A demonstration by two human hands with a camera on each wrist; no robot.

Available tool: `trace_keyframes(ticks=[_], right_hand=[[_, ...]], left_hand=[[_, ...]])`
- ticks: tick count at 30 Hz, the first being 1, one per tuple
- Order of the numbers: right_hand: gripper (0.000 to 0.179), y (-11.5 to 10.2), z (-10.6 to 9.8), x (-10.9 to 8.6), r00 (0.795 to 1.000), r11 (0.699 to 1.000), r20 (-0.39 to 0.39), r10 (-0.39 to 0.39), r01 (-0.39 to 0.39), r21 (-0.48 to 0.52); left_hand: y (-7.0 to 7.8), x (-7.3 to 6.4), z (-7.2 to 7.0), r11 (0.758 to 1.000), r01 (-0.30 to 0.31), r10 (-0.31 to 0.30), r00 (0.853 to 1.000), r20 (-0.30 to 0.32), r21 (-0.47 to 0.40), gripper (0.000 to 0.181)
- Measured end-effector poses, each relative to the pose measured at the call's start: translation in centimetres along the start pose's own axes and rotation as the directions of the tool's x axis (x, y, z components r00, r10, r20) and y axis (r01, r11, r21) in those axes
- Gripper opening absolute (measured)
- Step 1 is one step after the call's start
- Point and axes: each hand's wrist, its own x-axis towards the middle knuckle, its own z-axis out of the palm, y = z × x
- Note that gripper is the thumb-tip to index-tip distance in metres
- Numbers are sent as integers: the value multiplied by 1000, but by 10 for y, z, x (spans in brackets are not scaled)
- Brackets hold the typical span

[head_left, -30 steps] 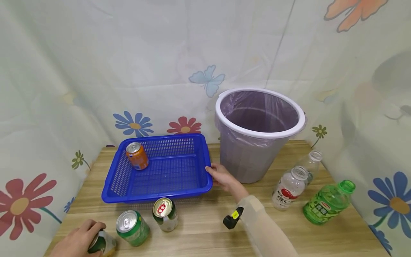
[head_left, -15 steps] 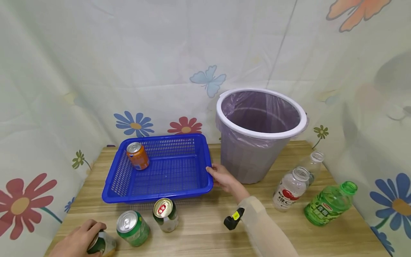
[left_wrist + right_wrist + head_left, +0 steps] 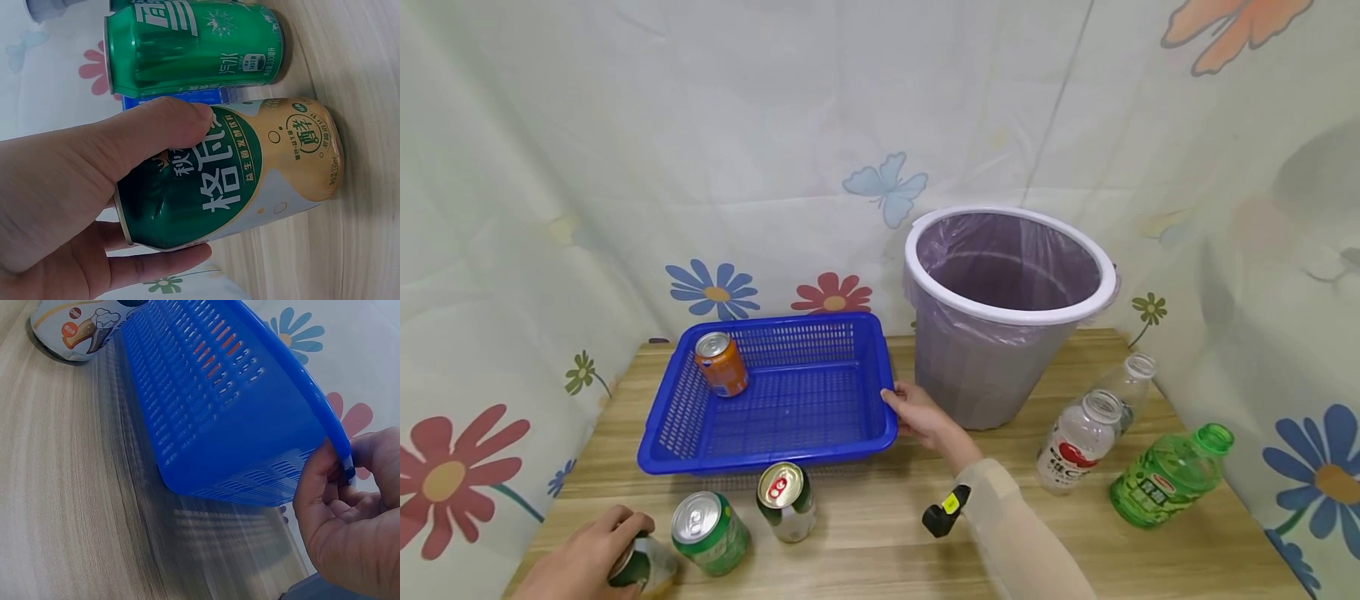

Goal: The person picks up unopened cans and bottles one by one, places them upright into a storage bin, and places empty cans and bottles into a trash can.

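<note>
At the lower left of the head view, my left hand (image 3: pixel 587 554) grips a green, white and gold drink can (image 3: pixel 250 169). In the left wrist view the thumb lies along one side of it and the fingers along the other. A green soda can (image 3: pixel 711 533) stands just right of it, then a can with a gold lid (image 3: pixel 786 502). My right hand (image 3: pixel 921 412) pinches the right rim of a blue plastic basket (image 3: pixel 782 417). An orange can (image 3: pixel 721 364) stands inside the basket at its back left.
A grey bin (image 3: pixel 977 367) with a white rim and a plastic liner stands right of the basket. Farther right are a clear bottle with a red label (image 3: pixel 1075 442), another clear bottle (image 3: pixel 1131 383) behind it and a green bottle (image 3: pixel 1168 475). A patterned cloth (image 3: pixel 775 167) hangs behind.
My left hand and the can it grips have shifted slightly to the right, toward the green soda can. The right hand stays at the basket rim.
</note>
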Motion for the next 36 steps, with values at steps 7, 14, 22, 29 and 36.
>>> trace_keyframes(ticks=[7, 14, 22, 29, 36], right_hand=[[36, 0, -1, 0, 1000, 1000, 14, 2, -2, -1], [34, 1, 0, 1, 1000, 1000, -14, -3, 3, -10], [35, -1, 1, -1, 1000, 1000, -9, 1, -1, -14], [35, 0, 0, -1, 1000, 1000, -11, -5, 5, -13], [35, 0, 1, -1, 1000, 1000, -6, -8, 7, -21]], left_hand=[[6, -4, -8, 1000, 4, -4, 1000, -26, -15, 57], [10, -5, -16, 1000, 6, -5, 1000, -17, 9, 56], [14, -10, -24, 998, -18, 22, 998, -59, 56, 56], [13, -14, -27, 986, -125, 135, 987, -90, 108, 54], [10, -15, -32, 973, -201, 210, 974, -78, 115, 52]])
